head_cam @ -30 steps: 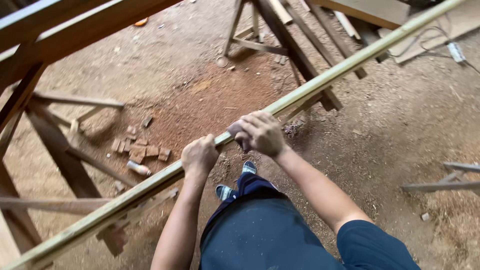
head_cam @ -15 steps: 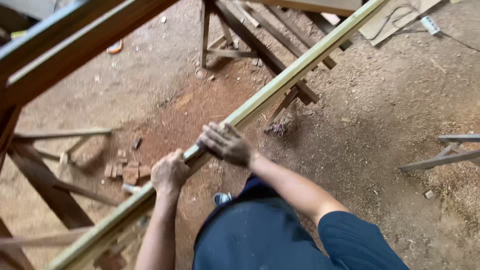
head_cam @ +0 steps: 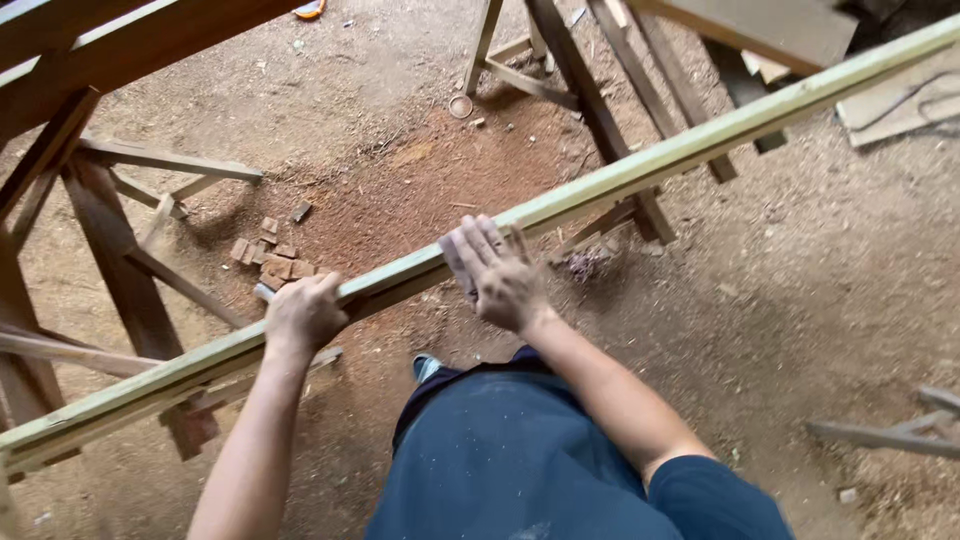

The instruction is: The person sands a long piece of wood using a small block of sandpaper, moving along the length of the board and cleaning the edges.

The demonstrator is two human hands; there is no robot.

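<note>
Gripping the pale beam point(head_cam: 620, 180), left hand point(head_cam: 305, 315); right hand point(head_cam: 497, 272) fingers spread, seemingly holding nothing.

Two hands point(head_cam: 305, 315) point(head_cam: 495, 272), one long plank point(head_cam: 640, 170), two sawhorses point(head_cam: 585, 95).

Pale green beam point(head_cam: 640, 175) — reddish-brown dirt floor point(head_cam: 400, 190), dark-blue trousers point(head_cam: 510, 460)

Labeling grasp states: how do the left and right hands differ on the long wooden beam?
The left hand is closed around the beam, fingers wrapped over its edge; the right hand is open, fingers spread flat. The left hand sits lower along the beam, the right hand farther up. Both are bare and touch the same beam.
</note>
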